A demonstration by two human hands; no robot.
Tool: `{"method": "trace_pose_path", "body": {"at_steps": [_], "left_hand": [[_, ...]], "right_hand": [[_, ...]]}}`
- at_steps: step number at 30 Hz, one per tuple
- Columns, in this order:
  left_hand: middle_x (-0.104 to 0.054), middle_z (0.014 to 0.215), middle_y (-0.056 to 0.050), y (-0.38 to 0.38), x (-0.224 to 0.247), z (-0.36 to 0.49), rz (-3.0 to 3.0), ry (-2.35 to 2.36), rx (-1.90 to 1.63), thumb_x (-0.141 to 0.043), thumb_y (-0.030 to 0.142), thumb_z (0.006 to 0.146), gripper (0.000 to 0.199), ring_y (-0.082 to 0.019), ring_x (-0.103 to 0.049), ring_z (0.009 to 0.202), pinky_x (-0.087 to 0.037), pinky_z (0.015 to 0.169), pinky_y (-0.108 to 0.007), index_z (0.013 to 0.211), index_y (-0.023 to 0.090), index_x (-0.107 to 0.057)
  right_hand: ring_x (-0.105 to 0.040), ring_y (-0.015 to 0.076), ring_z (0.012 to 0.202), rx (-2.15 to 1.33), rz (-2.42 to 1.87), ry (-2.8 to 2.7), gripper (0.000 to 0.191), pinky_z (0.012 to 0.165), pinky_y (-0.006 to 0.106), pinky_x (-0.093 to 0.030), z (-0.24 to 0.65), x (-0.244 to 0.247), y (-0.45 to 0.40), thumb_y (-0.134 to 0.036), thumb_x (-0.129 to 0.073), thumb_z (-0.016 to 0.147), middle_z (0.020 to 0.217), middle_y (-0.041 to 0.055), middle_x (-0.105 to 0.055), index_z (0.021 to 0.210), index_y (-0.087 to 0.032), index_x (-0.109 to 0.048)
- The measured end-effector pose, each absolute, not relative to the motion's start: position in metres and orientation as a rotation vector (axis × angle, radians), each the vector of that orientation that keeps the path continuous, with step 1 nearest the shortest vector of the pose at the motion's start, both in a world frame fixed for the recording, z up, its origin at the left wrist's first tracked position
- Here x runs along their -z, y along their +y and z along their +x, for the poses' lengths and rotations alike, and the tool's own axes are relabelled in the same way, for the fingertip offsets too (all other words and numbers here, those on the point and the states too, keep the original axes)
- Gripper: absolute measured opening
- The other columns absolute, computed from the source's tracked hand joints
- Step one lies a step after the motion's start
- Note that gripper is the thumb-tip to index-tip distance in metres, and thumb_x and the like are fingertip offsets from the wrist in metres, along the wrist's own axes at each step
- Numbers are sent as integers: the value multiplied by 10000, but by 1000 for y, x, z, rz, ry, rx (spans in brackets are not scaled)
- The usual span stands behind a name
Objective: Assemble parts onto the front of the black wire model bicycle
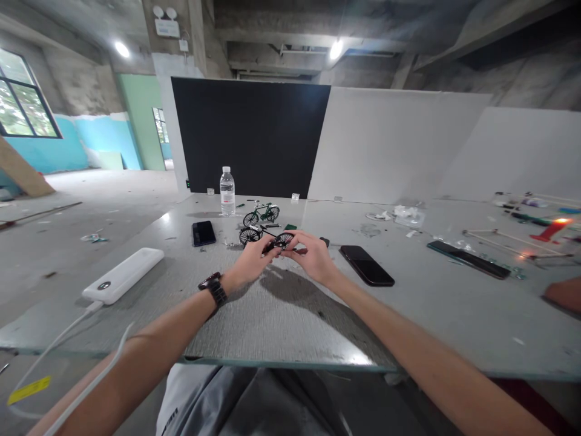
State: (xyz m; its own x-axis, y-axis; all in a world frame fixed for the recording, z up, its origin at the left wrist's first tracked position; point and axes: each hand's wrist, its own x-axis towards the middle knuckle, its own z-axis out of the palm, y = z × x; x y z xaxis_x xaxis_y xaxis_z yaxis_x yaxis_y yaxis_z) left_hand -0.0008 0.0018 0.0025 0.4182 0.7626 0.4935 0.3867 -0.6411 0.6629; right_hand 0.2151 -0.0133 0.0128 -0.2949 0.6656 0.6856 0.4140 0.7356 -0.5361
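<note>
A small black model bicycle (255, 232) is between my two hands at the middle of the table. My left hand (251, 261), a dark watch on its wrist, closes its fingers on the bicycle's lower middle. On the other side, my right hand (313, 257) pinches near the spoked wheel at the right end. The fingertips nearly meet, and they hide part of the frame. Just behind stands a green model bicycle (262, 214), upright and apart from both hands.
A water bottle (227, 192) stands behind at the left, near a dark phone (203, 233). Left lies a white power bank (124, 275) with a cable. Rightward are another phone (367, 265), a long dark strip (468, 259), plastic wrapping (408, 215) and a red object (550, 231). Part of another person's arm (564, 295) shows at the right edge.
</note>
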Motion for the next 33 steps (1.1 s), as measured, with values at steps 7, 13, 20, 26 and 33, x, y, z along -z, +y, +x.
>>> {"method": "trace_pose_path", "body": {"at_steps": [7, 13, 20, 26, 33], "left_hand": [[-714, 832, -21, 1, -3, -1, 2205, 983, -1120, -522, 387, 1064, 245, -165, -639, 699, -436, 641, -276, 915, 205, -586], [-729, 857, -29, 1, -1, -1, 2193, 942, -1073, -503, 374, 1063, 223, -171, -675, 716, -472, 656, -281, 949, 205, -594], [-701, 807, -21, 0, -3, 0, 2208, 965, -1077, -522, 365, 1049, 221, -174, -652, 702, -457, 653, -288, 891, 215, -559], [-690, 806, -18, -2, -6, 0, 2195, 962, -1066, -531, 317, 1034, 181, -173, -649, 716, -467, 685, -290, 886, 214, -551], [-708, 834, -23, -1, -5, 1, 2180, 951, -1050, -527, 338, 1044, 180, -176, -662, 733, -487, 698, -292, 921, 214, -570]], "right_hand": [[-711, 317, 1223, -289, -825, -1931, 339, 802, 440, -706, 215, -11, -13, -540, -751, 951, 1266, 151, -731, 838, -233, -664], [-738, 291, 1080, -270, -831, -1959, 325, 811, 441, -699, 213, -13, -13, -559, -721, 973, 1112, 116, -747, 881, -250, -680], [-731, 292, 1070, -294, -839, -1958, 362, 812, 438, -684, 212, -15, -16, -564, -728, 967, 1085, 114, -747, 817, -242, -655], [-724, 271, 1021, -310, -834, -1949, 374, 829, 438, -679, 213, -14, -15, -571, -743, 951, 1063, 109, -731, 818, -235, -648], [-708, 237, 909, -277, -838, -1924, 411, 777, 399, -684, 212, -16, -15, -612, -739, 941, 980, 84, -703, 808, -236, -640]]}}
